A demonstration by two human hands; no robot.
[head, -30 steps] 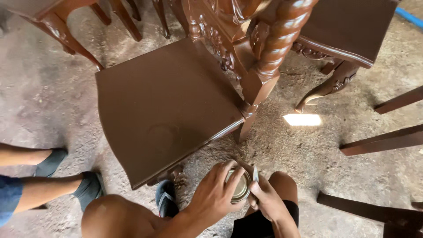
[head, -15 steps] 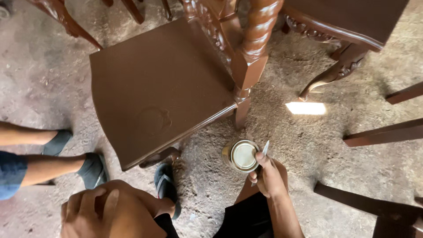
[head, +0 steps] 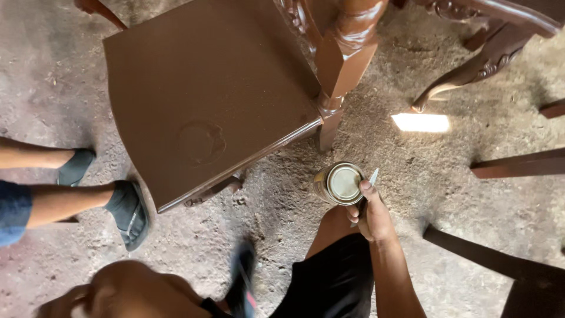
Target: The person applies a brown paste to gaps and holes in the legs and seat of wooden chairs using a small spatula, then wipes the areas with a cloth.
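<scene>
The left hand (head: 70, 300) rests on the knee at the bottom edge — blurred, whether its fingers are curled or spread cannot be told. The right hand (head: 371, 212) is clamped around a thin tool (head: 369, 182), whose pale tip points up and away. The can (head: 338, 184) stands upright on the floor (head: 447, 194), just left of that hand and touching its fingers — the right hand is much the nearer. Beyond stands the brown chair (head: 206, 94).
</scene>
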